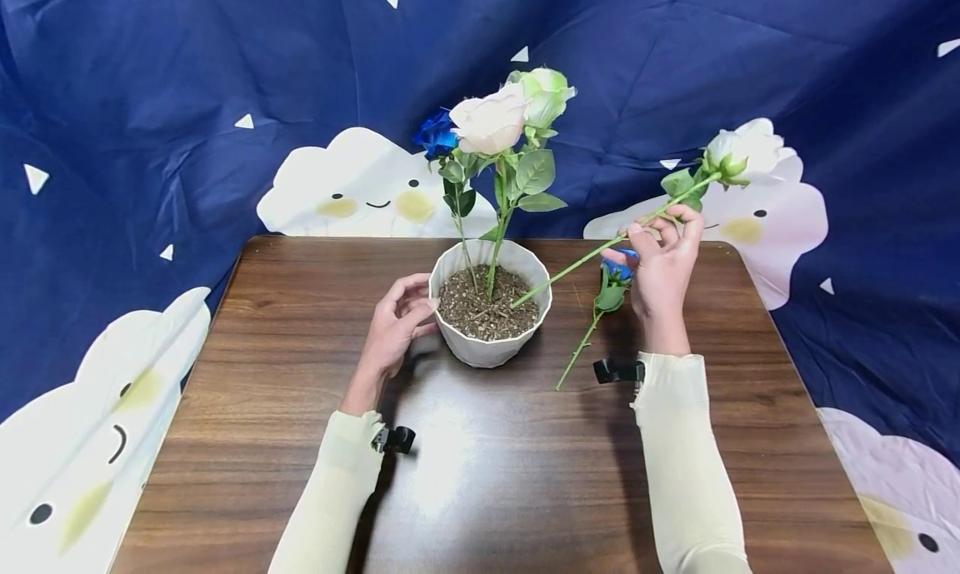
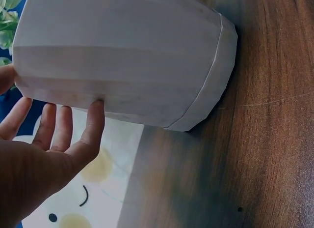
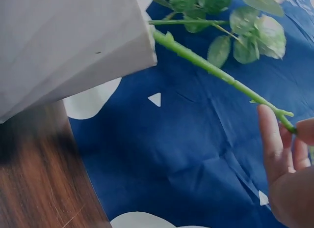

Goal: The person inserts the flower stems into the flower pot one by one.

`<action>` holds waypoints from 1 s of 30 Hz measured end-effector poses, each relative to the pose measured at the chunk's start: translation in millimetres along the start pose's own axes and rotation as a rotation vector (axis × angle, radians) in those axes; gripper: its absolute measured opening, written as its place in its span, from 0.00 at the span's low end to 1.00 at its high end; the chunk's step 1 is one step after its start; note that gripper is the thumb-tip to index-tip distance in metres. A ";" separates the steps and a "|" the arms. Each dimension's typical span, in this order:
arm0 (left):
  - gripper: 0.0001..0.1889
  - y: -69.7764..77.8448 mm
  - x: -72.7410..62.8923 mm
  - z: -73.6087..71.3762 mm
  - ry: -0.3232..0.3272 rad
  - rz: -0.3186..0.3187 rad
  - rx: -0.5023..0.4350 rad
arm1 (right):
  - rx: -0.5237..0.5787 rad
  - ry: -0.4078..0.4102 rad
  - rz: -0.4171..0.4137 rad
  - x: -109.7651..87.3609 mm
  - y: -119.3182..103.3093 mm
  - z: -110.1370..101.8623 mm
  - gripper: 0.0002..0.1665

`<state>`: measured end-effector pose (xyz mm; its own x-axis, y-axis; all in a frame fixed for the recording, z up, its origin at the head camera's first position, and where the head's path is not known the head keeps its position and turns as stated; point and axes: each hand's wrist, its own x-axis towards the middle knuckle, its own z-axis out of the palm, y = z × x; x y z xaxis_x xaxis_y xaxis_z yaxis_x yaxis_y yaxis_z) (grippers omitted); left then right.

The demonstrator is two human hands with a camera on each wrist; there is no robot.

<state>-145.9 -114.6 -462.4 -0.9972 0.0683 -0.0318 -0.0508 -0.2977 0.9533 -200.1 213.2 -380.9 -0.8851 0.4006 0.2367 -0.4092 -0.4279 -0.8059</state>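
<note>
My left hand point(image 1: 397, 324) is at the left side of a white faceted flower pot point(image 1: 486, 353), its fingertips touching the outer wall near the rim. In the left wrist view the fingers point(image 2: 93, 127) rest lightly bent against that wall. With my right hand point(image 1: 663, 270) I pinch the green stem of a white rose point(image 1: 726, 157). The stem slants down to the left, its lower end at the soil point(image 1: 480, 307) on the pot's right side. Upright in the pot stand a pale pink rose point(image 1: 491, 122), a greenish-white rose point(image 1: 546, 97) and a blue rose point(image 1: 437, 134).
Another blue rose point(image 1: 611, 287) lies on the brown wooden table point(image 1: 525, 491), right of the pot and partly behind my right hand. A blue cloth point(image 1: 225, 49) with white clouds and triangles hangs behind and beside the table. Each sleeve carries a small black wrist camera point(image 1: 393, 439).
</note>
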 end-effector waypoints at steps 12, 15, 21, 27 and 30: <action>0.24 0.2 0.5 -0.5 -0.002 -0.005 0.005 | -0.099 -0.160 -0.146 -6.9 15.2 16.2 0.26; 0.24 0.0 0.4 -0.6 -0.002 -0.007 0.006 | -0.122 -0.202 -0.174 -8.9 19.4 19.0 0.26; 0.24 -1.6 0.1 -0.2 0.000 -0.010 0.001 | -0.159 -0.244 -0.241 -11.9 27.2 21.7 0.26; 0.25 -2.1 0.1 -0.5 0.001 0.002 -0.001 | -0.196 -0.281 -0.248 -15.2 31.7 22.7 0.24; 0.25 -2.1 0.0 -0.3 0.001 0.003 0.000 | -0.220 -0.303 -0.233 -18.1 33.8 24.3 0.25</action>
<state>-145.8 -114.2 -464.6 -0.9974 0.0667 -0.0287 -0.0474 -0.2984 0.9533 -203.3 171.8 -399.2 -0.8134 0.1965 0.5476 -0.5775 -0.1588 -0.8008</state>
